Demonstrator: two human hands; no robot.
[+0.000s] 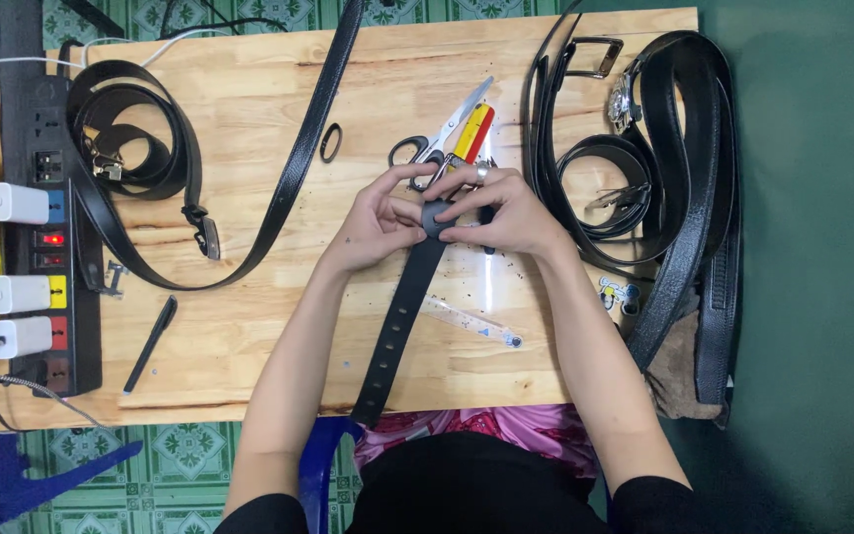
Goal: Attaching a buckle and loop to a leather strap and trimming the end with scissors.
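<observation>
Both my hands meet at the middle of the wooden table (249, 119). My left hand (380, 220) and my right hand (506, 210) pinch the far end of a black belt strap (399, 321) with several punched holes, which runs from my fingers down over the table's near edge. The strap end is folded or looped between my fingertips. Just beyond my fingers lie scissors (444, 133) with black handles and a yellow-and-red tool (474, 133). A clear plastic ruler (473, 322) lies under my right forearm.
A long black belt (294, 163) curves across the table's left half, beside a coiled belt (130, 138). Several black belts with buckles (664, 178) pile at the right. A small black loop (330, 142), a black pen (150, 344) and a black power strip (51, 237) with white chargers sit left.
</observation>
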